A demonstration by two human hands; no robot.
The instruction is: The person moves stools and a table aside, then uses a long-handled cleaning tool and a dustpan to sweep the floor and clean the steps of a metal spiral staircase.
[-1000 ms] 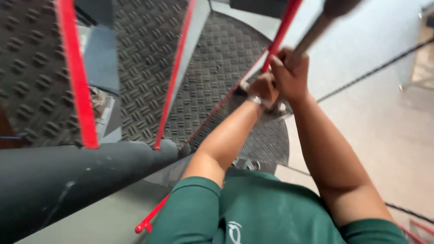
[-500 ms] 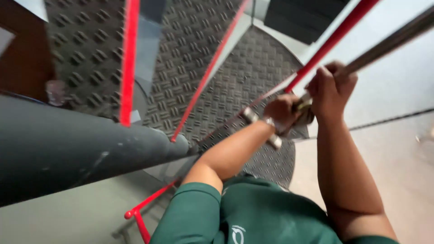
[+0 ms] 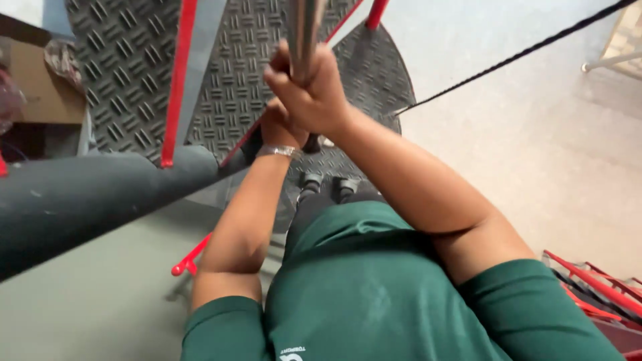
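Seen from above on metal stairs: right hand grips a metal pole; left hand wraps it just below.

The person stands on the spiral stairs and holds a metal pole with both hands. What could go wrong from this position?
1. Both hands, the right hand and the left hand, grip the metal pole, so neither may be free to catch a red baluster on a slip.
2. The shoes stand on narrow wedge-shaped treads; a misstep seems possible.
3. The black cable nearby could snag the pole.
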